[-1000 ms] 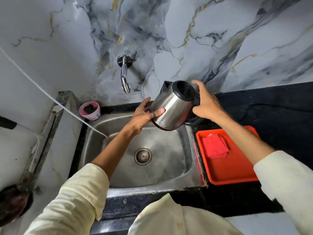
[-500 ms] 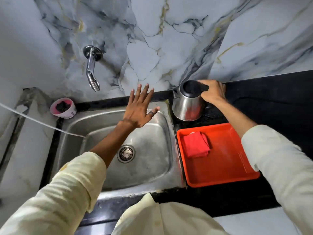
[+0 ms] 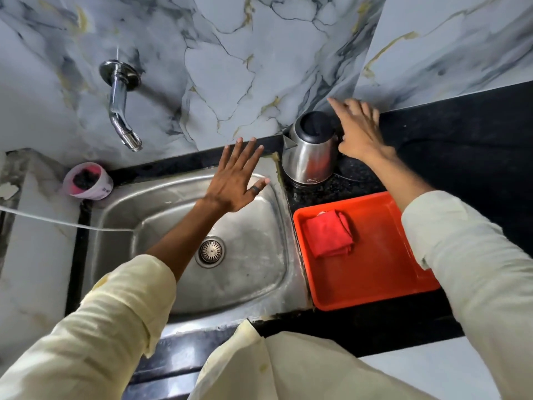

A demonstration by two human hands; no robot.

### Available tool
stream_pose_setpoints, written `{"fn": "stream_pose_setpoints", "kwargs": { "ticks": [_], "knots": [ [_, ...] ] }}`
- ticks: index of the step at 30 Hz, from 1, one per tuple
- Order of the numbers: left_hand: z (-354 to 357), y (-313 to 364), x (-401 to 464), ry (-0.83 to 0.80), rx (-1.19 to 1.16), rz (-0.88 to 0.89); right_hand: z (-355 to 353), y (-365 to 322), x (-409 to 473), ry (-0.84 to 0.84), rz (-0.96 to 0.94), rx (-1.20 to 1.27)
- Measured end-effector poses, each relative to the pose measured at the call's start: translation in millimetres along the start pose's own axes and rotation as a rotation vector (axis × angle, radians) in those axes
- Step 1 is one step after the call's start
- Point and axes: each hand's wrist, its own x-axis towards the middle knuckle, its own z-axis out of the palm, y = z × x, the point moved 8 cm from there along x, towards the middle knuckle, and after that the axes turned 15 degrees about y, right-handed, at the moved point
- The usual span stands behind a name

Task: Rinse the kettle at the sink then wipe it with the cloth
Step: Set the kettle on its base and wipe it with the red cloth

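The steel kettle (image 3: 309, 153) with a black top stands upright on the black counter (image 3: 461, 145), just right of the sink (image 3: 150, 203). My right hand (image 3: 359, 131) hovers over its handle side with fingers spread, holding nothing. My left hand (image 3: 235, 177) is held flat and open above the sink's back right corner, a ring on one finger. A folded red cloth (image 3: 328, 233) lies in the left part of an orange tray (image 3: 383, 272) on the counter in front of the kettle.
A chrome tap (image 3: 121, 111) sticks out of the marble wall above the sink's back left; no water runs. A pink cup (image 3: 86, 181) with something dark inside sits at the sink's back left corner. A white cord (image 3: 57, 222) crosses from the left. The drain (image 3: 210, 251) is mid-sink.
The kettle went from tilted over the sink in both hands to standing on the counter. My left hand let go first, then my right hand opened off the handle.
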Motion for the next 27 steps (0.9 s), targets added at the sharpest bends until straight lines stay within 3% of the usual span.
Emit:
{"fn": "stream_pose_setpoints", "kwargs": {
  "ticks": [4, 6, 8, 11, 15, 19, 27],
  "knots": [
    [8, 10, 4, 0.008, -0.005, 0.081, -19, 11, -90, 0.242, 0.333, 0.285],
    [13, 15, 6, -0.01, -0.001, 0.113, 5, 18, -153, 0.101, 0.553, 0.309],
    [18, 20, 10, -0.038, -0.003, 0.144, 41, 25, -212, -0.178, 0.774, 0.242],
    [19, 32, 25, -0.068, -0.023, 0.187, 70, 22, -263, -0.422, 0.922, 0.181],
    [13, 43, 44, -0.09, -0.054, 0.19, 75, 17, -267, -0.326, 1.084, 0.309],
    [8, 46, 49, -0.09, -0.066, 0.209, 70, 13, -265, -0.329, 1.116, 0.369],
    [0, 40, 60, -0.104, -0.152, 0.214, 60, 2, -250, -0.121, 1.5, 1.104]
  ]
}}
